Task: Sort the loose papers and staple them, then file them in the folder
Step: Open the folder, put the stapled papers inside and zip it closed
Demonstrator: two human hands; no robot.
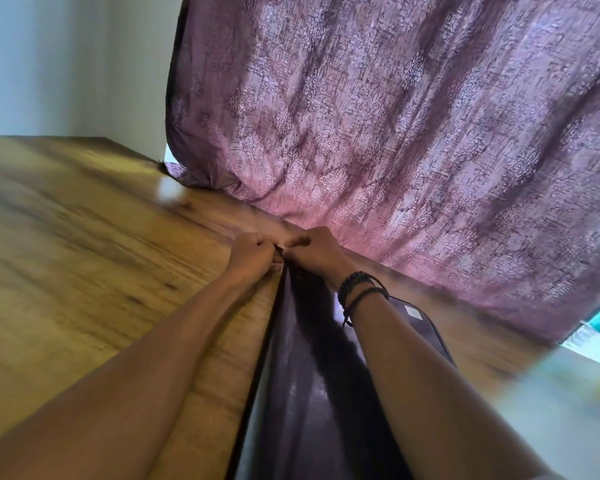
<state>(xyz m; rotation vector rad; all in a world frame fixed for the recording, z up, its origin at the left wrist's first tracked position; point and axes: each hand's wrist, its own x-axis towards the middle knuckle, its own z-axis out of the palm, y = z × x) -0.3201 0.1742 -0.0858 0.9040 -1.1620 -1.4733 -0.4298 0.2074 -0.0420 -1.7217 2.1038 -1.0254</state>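
Note:
A dark purple translucent folder point(302, 368) lies on the wooden table point(84, 254), stretching from the bottom of the view to the far edge. My left hand point(253, 252) and my right hand point(312, 249) meet at its far corner, both with curled fingers pinching that corner of the folder. What exactly sits between the fingertips is too small and blurred to tell. A small white label point(413, 311) shows on the folder's right part. No loose papers or stapler are in view.
A mauve patterned curtain point(395, 133) hangs right behind the table's far edge and touches it. A pale wall point(66, 64) stands at the left. A blurred light surface point(568, 403) lies at the lower right. Black bracelets point(357, 289) circle my right wrist.

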